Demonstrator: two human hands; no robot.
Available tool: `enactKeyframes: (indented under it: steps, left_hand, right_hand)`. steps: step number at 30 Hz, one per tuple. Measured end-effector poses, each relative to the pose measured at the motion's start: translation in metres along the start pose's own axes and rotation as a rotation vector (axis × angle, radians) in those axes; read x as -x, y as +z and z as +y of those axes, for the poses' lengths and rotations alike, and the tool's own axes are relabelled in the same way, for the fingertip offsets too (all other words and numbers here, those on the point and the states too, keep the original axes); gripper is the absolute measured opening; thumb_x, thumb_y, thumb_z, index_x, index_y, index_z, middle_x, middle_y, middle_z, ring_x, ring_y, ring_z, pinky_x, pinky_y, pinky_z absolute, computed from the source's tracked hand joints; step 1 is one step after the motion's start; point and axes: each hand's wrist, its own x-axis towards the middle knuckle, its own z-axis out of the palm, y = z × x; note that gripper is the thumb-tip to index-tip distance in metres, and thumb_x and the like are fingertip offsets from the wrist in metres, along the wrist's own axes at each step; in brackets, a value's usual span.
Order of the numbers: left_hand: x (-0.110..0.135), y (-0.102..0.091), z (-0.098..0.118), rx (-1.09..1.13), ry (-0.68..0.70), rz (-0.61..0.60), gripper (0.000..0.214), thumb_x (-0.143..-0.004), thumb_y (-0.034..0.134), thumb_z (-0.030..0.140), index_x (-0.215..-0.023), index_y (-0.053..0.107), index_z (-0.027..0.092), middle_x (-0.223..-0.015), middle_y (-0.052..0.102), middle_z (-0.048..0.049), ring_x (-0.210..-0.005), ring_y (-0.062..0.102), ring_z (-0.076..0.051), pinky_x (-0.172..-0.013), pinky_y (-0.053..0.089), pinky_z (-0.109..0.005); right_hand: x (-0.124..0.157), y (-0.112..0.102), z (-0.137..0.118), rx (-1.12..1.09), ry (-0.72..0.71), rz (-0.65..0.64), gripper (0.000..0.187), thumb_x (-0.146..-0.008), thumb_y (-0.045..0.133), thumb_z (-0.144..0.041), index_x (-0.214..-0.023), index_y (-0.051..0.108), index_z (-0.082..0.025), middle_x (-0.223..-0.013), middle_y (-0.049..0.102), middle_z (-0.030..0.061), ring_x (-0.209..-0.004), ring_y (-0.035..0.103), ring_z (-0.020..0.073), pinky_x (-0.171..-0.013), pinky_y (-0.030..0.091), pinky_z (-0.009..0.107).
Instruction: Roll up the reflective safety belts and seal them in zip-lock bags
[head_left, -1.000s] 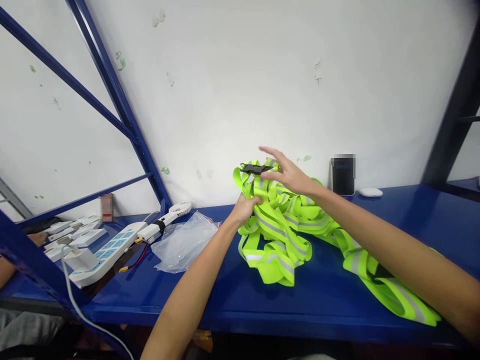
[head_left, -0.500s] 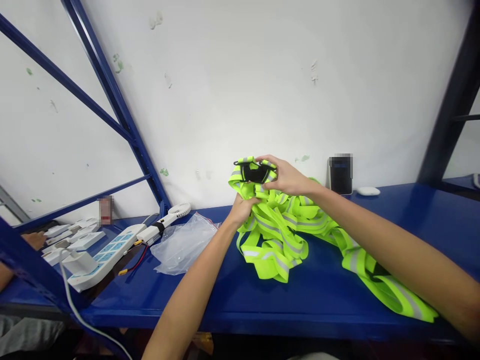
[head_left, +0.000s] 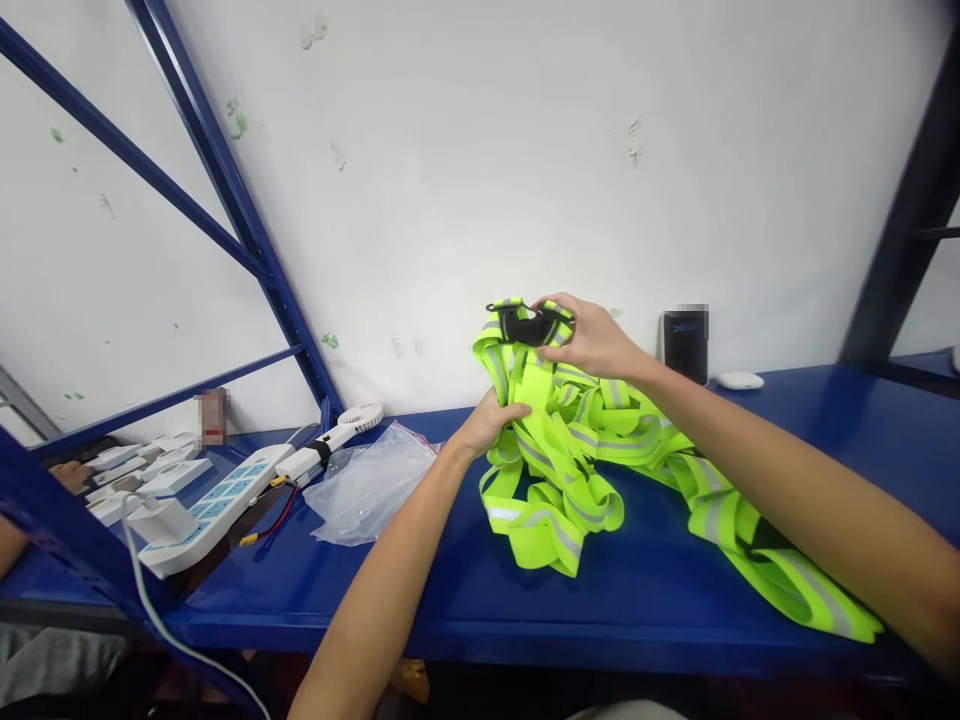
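Observation:
Neon yellow reflective straps (head_left: 551, 500) with grey stripes lie in a loose heap on the blue table, and one end trails off to the right under my right forearm. My right hand (head_left: 596, 338) is closed at the right end of a black plastic buckle (head_left: 525, 328), holding it up above the heap. Lower and to the left, my left hand (head_left: 487, 422) grips a bundle of the strap, thumb across the front. The buckle's two halves look joined. Its right end is partly covered by my right fingers.
Left of the straps are a clear plastic bag (head_left: 367, 490), a white handheld fan (head_left: 360, 418), a short red-black cable (head_left: 281, 515) and a power strip (head_left: 217, 510). A black device (head_left: 684, 348) and a white case (head_left: 740, 381) stand at the wall. Another person's hand (head_left: 71, 476) is far left.
My right hand and the buckle have moved slightly up and to the right. My left hand has shifted a little to the right, its thumb now extended across the strap.

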Motion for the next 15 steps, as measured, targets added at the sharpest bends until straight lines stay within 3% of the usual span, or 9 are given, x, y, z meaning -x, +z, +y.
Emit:
enactKeyframes:
  steps: [5, 9, 12, 15]
  left_hand:
    - [-0.003, -0.001, 0.002, -0.063, 0.026, 0.028, 0.041, -0.064, 0.071, 0.027, -0.102, 0.068, 0.014, -0.092, 0.073, -0.0065, -0.082, 0.067, -0.023, -0.074, 0.052, -0.031]
    - [0.000, 0.000, 0.009, -0.235, 0.065, 0.012, 0.033, -0.069, 0.064, 0.022, -0.100, 0.070, 0.012, -0.089, 0.073, -0.0052, -0.080, 0.064, -0.022, -0.072, 0.050, -0.029]
    - [0.001, 0.002, 0.008, -0.281, 0.107, 0.019, 0.035, -0.073, 0.063, 0.021, -0.107, 0.069, 0.014, -0.100, 0.072, -0.0056, -0.092, 0.064, -0.023, -0.080, 0.049, -0.030]
    - [0.000, 0.005, 0.004, -0.124, 0.227, 0.137, 0.043, -0.079, 0.067, 0.034, -0.119, 0.064, 0.020, -0.115, 0.068, -0.0048, -0.114, 0.059, -0.024, -0.098, 0.044, -0.031]
  right_hand:
    - [0.000, -0.002, -0.003, 0.053, 0.002, 0.064, 0.057, -0.066, 0.072, -0.029, -0.122, 0.061, -0.017, -0.119, 0.066, 0.0112, -0.104, 0.061, 0.0314, -0.088, 0.047, 0.041]
    - [0.001, 0.002, -0.001, 0.052, 0.007, 0.039, 0.063, -0.067, 0.071, -0.028, -0.127, 0.058, -0.017, -0.117, 0.068, 0.0093, -0.093, 0.063, 0.0280, -0.080, 0.048, 0.038]
    - [0.001, 0.005, 0.002, 0.063, 0.049, 0.025, 0.061, -0.065, 0.072, -0.028, -0.124, 0.059, -0.017, -0.113, 0.069, 0.0089, -0.087, 0.062, 0.0264, -0.074, 0.048, 0.036]
    - [0.000, 0.005, 0.002, -0.013, 0.073, 0.047, 0.059, -0.064, 0.072, -0.026, -0.120, 0.059, -0.015, -0.113, 0.068, 0.0102, -0.088, 0.062, 0.0266, -0.074, 0.049, 0.036]
